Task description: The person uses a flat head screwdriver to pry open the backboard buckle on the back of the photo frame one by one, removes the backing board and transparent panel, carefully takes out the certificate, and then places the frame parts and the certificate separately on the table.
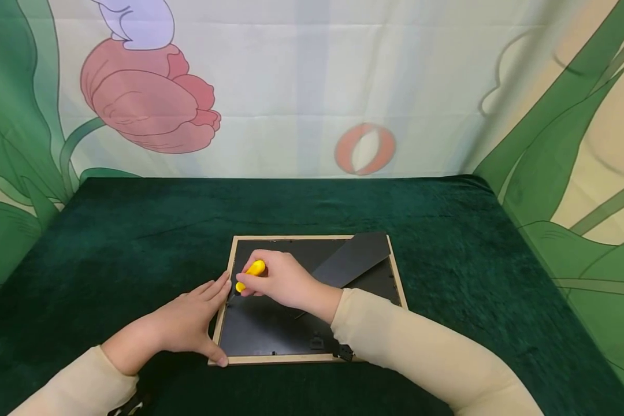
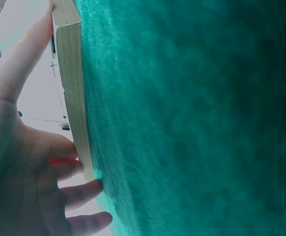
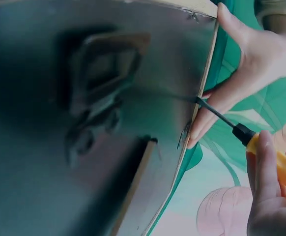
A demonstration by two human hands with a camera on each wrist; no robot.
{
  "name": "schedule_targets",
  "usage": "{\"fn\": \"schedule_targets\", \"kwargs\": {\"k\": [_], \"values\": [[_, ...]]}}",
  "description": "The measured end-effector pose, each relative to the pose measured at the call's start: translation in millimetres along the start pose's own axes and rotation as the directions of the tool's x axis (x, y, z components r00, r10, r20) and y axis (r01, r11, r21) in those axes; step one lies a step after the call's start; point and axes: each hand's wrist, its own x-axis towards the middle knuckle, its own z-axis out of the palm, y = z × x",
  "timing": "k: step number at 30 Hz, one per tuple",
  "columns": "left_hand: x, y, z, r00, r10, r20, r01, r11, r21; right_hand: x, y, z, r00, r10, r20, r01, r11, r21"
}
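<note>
A picture frame with a light wooden rim (image 1: 286,359) lies on the green cloth, its black backing board (image 1: 255,332) facing up. My right hand (image 1: 286,280) grips a screwdriver (image 1: 255,269) by its yellow handle. In the right wrist view, the tip of the thin dark screwdriver shaft (image 3: 216,113) is right at the frame's left edge. Along that edge rests my left hand (image 1: 189,318), its fingers extended and the thumb spread toward the near corner. The left wrist view shows this palm (image 2: 22,172) beside the wooden side (image 2: 73,78).
A black stand leg (image 1: 356,260) lies slantwise over the backing board, reaching the far right corner. Near the front edge sits a small black hanger (image 1: 317,342). Small metal tabs (image 3: 193,17) line the rim. Behind the table hangs a printed curtain (image 1: 270,92).
</note>
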Motion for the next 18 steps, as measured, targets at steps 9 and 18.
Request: {"fn": "schedule_targets", "kwargs": {"k": [9,18], "values": [[0.2,-1.8,1.2,1.0,0.013,-0.027,-0.014,1.0,-0.008,21.7,-26.2,18.4,0.996,-0.049,0.074,0.064,0.975,-0.213],[-1.2,1.0,0.0,1.0,0.013,-0.024,-0.013,1.0,-0.027,34.2,-29.6,27.5,0.998,0.016,0.063,-0.011,0.997,-0.071]]}}
